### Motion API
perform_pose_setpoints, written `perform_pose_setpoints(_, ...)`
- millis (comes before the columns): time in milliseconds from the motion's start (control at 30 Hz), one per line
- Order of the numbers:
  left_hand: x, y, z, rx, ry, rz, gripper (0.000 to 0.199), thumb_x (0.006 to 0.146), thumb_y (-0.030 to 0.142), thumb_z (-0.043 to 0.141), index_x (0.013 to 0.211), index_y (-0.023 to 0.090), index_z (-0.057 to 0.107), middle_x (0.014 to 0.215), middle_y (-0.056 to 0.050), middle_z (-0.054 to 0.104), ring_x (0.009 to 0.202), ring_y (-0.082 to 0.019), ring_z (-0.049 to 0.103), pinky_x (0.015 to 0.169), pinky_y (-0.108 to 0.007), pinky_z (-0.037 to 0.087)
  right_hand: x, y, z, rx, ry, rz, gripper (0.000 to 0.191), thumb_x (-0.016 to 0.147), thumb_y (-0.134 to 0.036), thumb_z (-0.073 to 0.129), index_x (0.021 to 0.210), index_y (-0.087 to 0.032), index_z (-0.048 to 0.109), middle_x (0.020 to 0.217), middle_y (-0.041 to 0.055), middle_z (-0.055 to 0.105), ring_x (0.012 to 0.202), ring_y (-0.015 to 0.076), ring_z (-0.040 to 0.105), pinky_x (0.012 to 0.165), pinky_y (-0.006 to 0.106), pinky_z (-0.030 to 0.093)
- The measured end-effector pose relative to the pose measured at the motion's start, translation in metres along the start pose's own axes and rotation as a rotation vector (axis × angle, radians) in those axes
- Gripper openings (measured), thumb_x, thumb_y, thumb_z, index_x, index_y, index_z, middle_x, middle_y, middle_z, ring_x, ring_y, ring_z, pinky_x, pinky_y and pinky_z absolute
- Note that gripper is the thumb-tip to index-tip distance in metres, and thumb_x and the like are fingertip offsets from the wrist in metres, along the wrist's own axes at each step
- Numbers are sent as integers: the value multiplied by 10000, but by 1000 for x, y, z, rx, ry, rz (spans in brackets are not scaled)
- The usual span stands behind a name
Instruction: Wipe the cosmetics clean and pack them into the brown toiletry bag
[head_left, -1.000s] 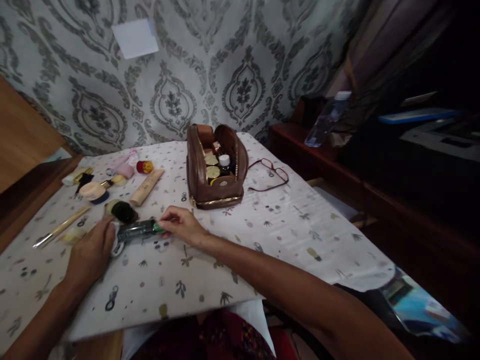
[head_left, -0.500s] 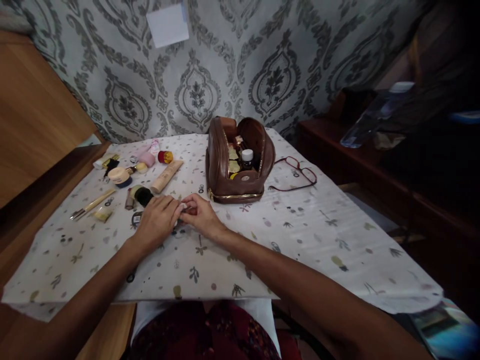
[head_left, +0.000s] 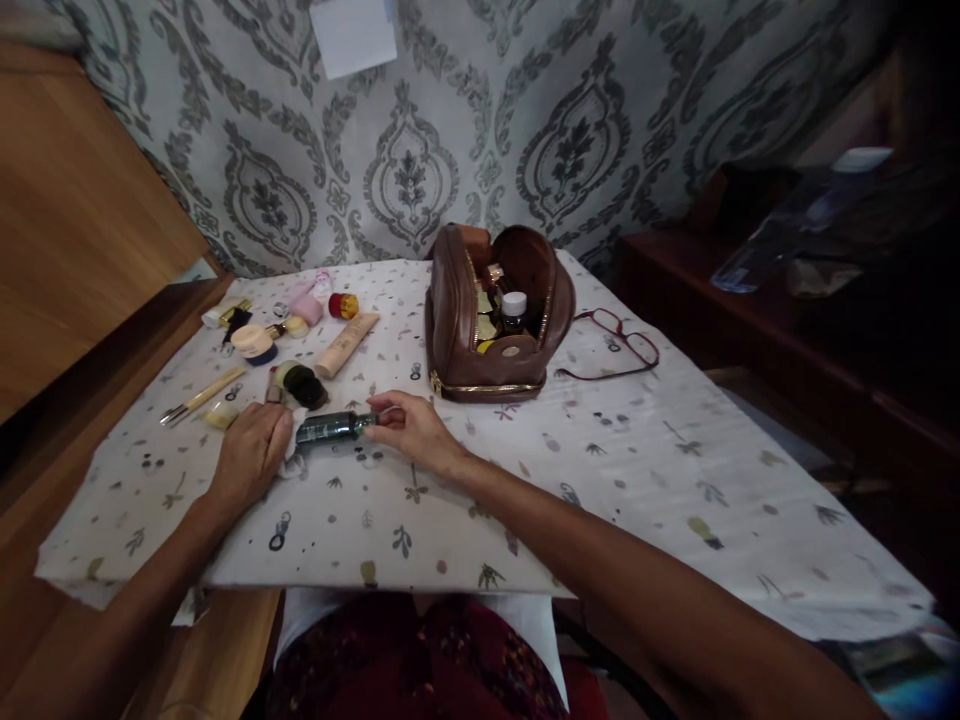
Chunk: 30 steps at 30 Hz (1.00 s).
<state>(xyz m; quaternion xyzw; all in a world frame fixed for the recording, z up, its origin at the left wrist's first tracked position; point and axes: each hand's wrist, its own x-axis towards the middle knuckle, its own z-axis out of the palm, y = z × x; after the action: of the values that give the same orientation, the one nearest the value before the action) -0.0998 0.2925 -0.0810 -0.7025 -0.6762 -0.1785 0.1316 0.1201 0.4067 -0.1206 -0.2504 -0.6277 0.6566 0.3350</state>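
Note:
A dark green bottle [head_left: 330, 428] lies on its side just above the white patterned tablecloth. My right hand [head_left: 412, 430] pinches its narrow right end between thumb and fingers. At the bottle's left end, my left hand [head_left: 255, 450] is closed round a crumpled white tissue [head_left: 294, 448]. Behind the bottle sit a round dark lid or jar [head_left: 304, 387] and a greenish one beside it. To the right of them stands an open brown cosmetic bag [head_left: 487, 350], which holds a white-capped bottle [head_left: 514, 310] and other small items.
Red-framed glasses [head_left: 619, 345] lie right of the bag. Brushes [head_left: 202, 397], a cream jar [head_left: 253, 344], a beige tube [head_left: 348, 345] and a red-and-gold item [head_left: 343, 306] are on the left of the tablecloth [head_left: 600, 500]. A clear plastic bottle [head_left: 795, 225] is at the far right.
My left hand has moved left, away from my right hand, and the dark green bottle now shows between them. The whole view has shifted slightly.

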Motion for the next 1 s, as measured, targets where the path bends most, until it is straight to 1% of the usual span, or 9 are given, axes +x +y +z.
perform_pose_setpoints(167, -2, 2, 1, -96, -5, -111, 334, 978, 357, 312, 691, 228, 425, 678, -35, 526, 692, -207, 508, 682, -334, 400, 2, 4, -3, -71, 1, -11, 208, 682, -261, 800, 822, -142, 705, 904, 36, 635, 797, 133, 623, 782, 281, 528)
perform_pose_setpoints(300, -1, -2, -2, -226, -76, -287, 389, 948, 436, 314, 625, 225, 366, 560, 20, 424, 556, -153, 456, 555, -273, 357, 1, 2, -1, 41, -92, 35, 203, 721, -287, 772, 819, -158, 651, 727, -9, 637, 652, 115, 611, 639, 244, 512)
perform_pose_setpoints(400, -1, -7, -6, -171, -108, -336, 417, 942, 459, 321, 615, 216, 408, 535, 24, 432, 538, -146, 466, 536, -258, 351, -2, -2, 1, 148, -145, 72, 245, 735, -322, 751, 857, -173, 601, 666, -33, 608, 567, 122, 618, 511, 220, 481)
perform_pose_setpoints(467, 0, -7, -9, -48, -49, -307, 390, 946, 436, 355, 688, 200, 527, 614, -2, 550, 603, -161, 538, 588, -265, 389, -4, -5, 2, 166, -147, 77, 258, 729, -313, 744, 882, -178, 586, 658, -39, 597, 551, 130, 629, 457, 204, 457)
perform_pose_setpoints(533, 5, 0, -10, 41, 56, -248, 352, 962, 409, 384, 889, 176, 637, 782, -46, 670, 714, -183, 613, 664, -276, 432, -4, -7, 2, 178, -146, 74, 264, 718, -291, 736, 903, -181, 583, 668, -42, 595, 552, 129, 636, 451, 200, 459)
perform_pose_setpoints(633, 19, 21, -7, 42, 156, -77, 382, 1008, 381, 368, 1166, 152, 629, 1008, -91, 712, 880, -201, 653, 782, -291, 474, -3, -6, 2, 216, -145, 68, 303, 686, -282, 751, 917, -185, 582, 704, -40, 606, 589, 124, 639, 510, 215, 497)
perform_pose_setpoints(800, 37, 61, 3, 29, -7, 272, 429, 1045, 360, 300, 984, 158, 673, 876, -72, 681, 850, -218, 611, 789, -330, 478, 0, 3, 4, 193, -113, 36, 336, 638, -337, 809, 815, -180, 570, 673, -52, 596, 599, 100, 578, 598, 226, 480)
perform_pose_setpoints(900, 35, 68, 6, 52, -49, 310, 460, 1047, 358, 278, 863, 175, 658, 780, -57, 668, 767, -221, 606, 737, -346, 474, 0, 6, 6, 124, -70, 20, 360, 617, -358, 844, 747, -177, 561, 635, -59, 567, 589, 99, 536, 576, 217, 435)
perform_pose_setpoints(1000, 25, 55, 5, 35, -42, 303, 453, 1041, 356, 278, 877, 185, 663, 834, -64, 703, 791, -221, 644, 751, -350, 496, -1, 5, 8, 85, -44, 21, 287, 648, -284, 835, 767, -175, 599, 624, -70, 554, 590, 96, 523, 584, 214, 419)
